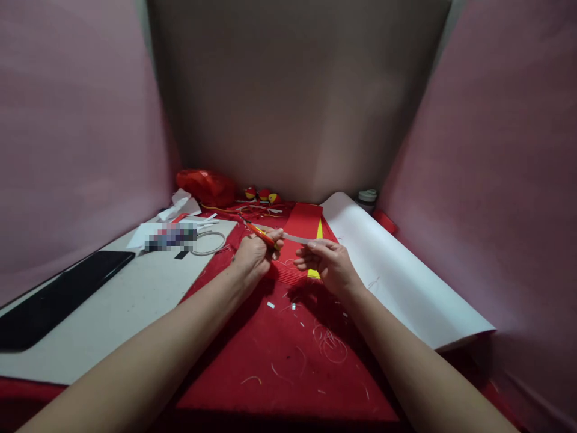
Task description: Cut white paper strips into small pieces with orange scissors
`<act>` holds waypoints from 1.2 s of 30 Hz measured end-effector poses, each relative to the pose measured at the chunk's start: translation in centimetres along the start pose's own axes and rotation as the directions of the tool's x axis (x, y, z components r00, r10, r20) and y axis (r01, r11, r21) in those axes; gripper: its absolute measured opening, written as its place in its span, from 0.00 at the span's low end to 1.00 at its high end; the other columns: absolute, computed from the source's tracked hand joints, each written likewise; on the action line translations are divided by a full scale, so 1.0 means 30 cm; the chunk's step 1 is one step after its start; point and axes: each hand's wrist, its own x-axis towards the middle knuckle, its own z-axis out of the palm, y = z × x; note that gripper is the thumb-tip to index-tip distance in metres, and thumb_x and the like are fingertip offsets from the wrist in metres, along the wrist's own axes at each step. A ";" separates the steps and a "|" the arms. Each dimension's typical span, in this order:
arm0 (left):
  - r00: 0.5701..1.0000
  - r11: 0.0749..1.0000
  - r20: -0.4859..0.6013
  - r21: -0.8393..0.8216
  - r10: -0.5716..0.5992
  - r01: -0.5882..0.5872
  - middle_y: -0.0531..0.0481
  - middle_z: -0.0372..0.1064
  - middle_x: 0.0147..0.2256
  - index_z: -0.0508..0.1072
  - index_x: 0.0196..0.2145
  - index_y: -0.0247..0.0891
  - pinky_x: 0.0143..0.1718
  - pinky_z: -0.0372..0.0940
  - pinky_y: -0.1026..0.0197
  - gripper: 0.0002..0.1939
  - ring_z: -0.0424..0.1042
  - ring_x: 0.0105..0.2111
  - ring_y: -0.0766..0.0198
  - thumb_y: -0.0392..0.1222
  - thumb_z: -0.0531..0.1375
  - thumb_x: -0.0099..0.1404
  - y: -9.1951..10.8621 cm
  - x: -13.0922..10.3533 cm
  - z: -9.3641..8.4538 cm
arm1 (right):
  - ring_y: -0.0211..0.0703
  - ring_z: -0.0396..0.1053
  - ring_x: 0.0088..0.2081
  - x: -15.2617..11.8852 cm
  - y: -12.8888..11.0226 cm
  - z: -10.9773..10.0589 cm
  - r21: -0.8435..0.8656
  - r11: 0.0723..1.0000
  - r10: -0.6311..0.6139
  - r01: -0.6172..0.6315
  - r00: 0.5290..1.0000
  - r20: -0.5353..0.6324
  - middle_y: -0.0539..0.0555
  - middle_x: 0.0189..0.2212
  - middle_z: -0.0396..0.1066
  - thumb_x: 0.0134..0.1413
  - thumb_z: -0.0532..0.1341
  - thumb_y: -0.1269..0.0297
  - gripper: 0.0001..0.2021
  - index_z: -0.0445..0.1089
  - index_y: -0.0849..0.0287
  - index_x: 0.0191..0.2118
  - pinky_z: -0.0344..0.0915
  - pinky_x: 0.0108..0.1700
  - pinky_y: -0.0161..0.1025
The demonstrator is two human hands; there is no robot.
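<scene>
My left hand (255, 255) is closed around a pair of scissors (262, 234) with orange handles, its blades pointing up and to the left. Between that hand's fingertips and my right hand (327, 261) stretches a narrow whitish strip (297, 239). The right thumb and forefinger pinch the strip's right end; the other fingers curl below. Both hands are held above red sheets (306, 216), with a yellow sheet (314, 273) showing at their right edge. Whether the scissors touch the strip is hidden by my left fingers.
Loose threads (331, 346) and small white scraps (271, 305) lie on the red cloth (270, 385). To the left are a pale board (135, 307), a black flat object (67, 294) and a ring (211, 243). A large white sheet (396, 282) curves along the right.
</scene>
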 end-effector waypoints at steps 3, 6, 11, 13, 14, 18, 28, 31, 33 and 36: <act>0.999 0.999 -0.018 0.006 0.040 -0.039 0.56 0.62 0.14 0.64 0.21 0.33 0.10 0.50 0.71 0.08 0.60 0.13 0.74 0.31 0.63 0.46 0.013 0.023 -0.023 | 0.43 0.72 0.26 -0.018 -0.020 0.012 -0.113 0.992 0.062 -0.046 0.988 0.139 0.57 0.28 0.74 0.44 0.61 0.65 0.10 0.71 0.63 0.34 0.67 0.31 0.42; 0.995 0.992 0.067 0.106 0.068 -0.075 0.57 0.63 0.14 0.64 0.24 0.33 0.10 0.49 0.70 0.11 0.59 0.11 0.73 0.33 0.65 0.44 0.029 0.017 -0.030 | 0.41 0.71 0.27 -0.019 -0.037 0.007 -0.166 0.985 0.072 -0.044 0.983 0.169 0.56 0.28 0.73 0.47 0.59 0.62 0.11 0.72 0.62 0.35 0.66 0.32 0.40; 0.966 0.918 0.258 0.384 -0.001 -0.102 0.57 0.63 0.13 0.63 0.28 0.35 0.11 0.51 0.70 0.13 0.60 0.11 0.72 0.35 0.64 0.47 0.049 -0.047 0.006 | 0.32 0.60 0.18 -0.015 -0.015 0.003 -0.354 0.927 0.187 -0.126 0.972 0.143 0.48 0.16 0.65 0.42 0.63 0.62 0.08 0.72 0.63 0.27 0.56 0.22 0.32; 0.952 0.909 0.307 0.403 -0.022 -0.109 0.58 0.63 0.14 0.62 0.28 0.35 0.14 0.54 0.69 0.13 0.62 0.13 0.71 0.33 0.63 0.47 0.053 -0.071 0.026 | 0.31 0.57 0.17 -0.014 -0.004 0.005 -0.402 0.903 0.225 -0.151 0.964 0.142 0.47 0.14 0.63 0.39 0.65 0.63 0.07 0.72 0.63 0.25 0.52 0.20 0.31; 0.951 0.908 0.309 0.403 -0.014 -0.118 0.58 0.63 0.14 0.62 0.28 0.35 0.14 0.55 0.69 0.13 0.63 0.13 0.71 0.33 0.63 0.47 0.055 -0.078 0.033 | 0.30 0.56 0.16 -0.012 -0.001 0.005 -0.401 0.904 0.220 -0.151 0.966 0.132 0.47 0.14 0.63 0.39 0.65 0.63 0.07 0.72 0.63 0.25 0.50 0.19 0.31; 0.958 0.883 0.280 0.435 0.052 -0.176 0.53 0.67 0.19 0.62 0.28 0.34 0.12 0.50 0.69 0.10 0.61 0.12 0.73 0.40 0.61 0.53 0.063 -0.078 0.036 | 0.28 0.52 0.15 0.008 -0.009 -0.011 -0.237 0.970 0.054 -0.051 0.999 0.006 0.46 0.14 0.60 0.40 0.65 0.63 0.07 0.72 0.63 0.25 0.46 0.17 0.30; 0.929 0.861 0.349 0.503 -0.123 -0.075 0.59 0.61 0.14 0.60 0.28 0.37 0.14 0.54 0.68 0.13 0.61 0.12 0.72 0.31 0.63 0.48 0.010 -0.081 0.037 | 0.30 0.56 0.17 0.021 -0.013 -0.009 -0.147 0.983 -0.125 0.109 0.987 -0.100 0.47 0.17 0.64 0.38 0.65 0.66 0.05 0.71 0.62 0.24 0.51 0.18 0.31; 0.925 0.857 0.347 0.514 -0.156 -0.049 0.61 0.58 0.13 0.59 0.26 0.37 0.15 0.56 0.68 0.13 0.60 0.12 0.73 0.27 0.60 0.47 -0.008 -0.079 0.036 | 0.29 0.57 0.17 0.031 -0.048 -0.011 -0.092 0.987 -0.144 0.131 0.978 -0.150 0.48 0.20 0.67 0.37 0.65 0.68 0.05 0.71 0.61 0.26 0.51 0.18 0.30; 0.919 0.837 0.347 0.545 -0.185 -0.037 0.62 0.58 0.13 0.59 0.26 0.37 0.15 0.55 0.68 0.13 0.59 0.12 0.73 0.25 0.59 0.46 -0.020 -0.074 0.030 | 0.29 0.59 0.18 0.047 -0.091 -0.020 -0.078 0.984 -0.175 0.162 0.962 -0.209 0.47 0.20 0.68 0.37 0.64 0.68 0.06 0.71 0.61 0.28 0.52 0.18 0.29; 0.917 0.801 0.340 0.598 -0.211 -0.038 0.62 0.58 0.14 0.59 0.26 0.37 0.15 0.53 0.69 0.12 0.59 0.12 0.73 0.26 0.58 0.46 -0.033 -0.064 0.019 | 0.29 0.61 0.19 0.080 -0.169 -0.035 -0.104 0.977 -0.210 0.188 0.937 -0.278 0.48 0.20 0.69 0.37 0.64 0.69 0.07 0.71 0.60 0.29 0.56 0.20 0.28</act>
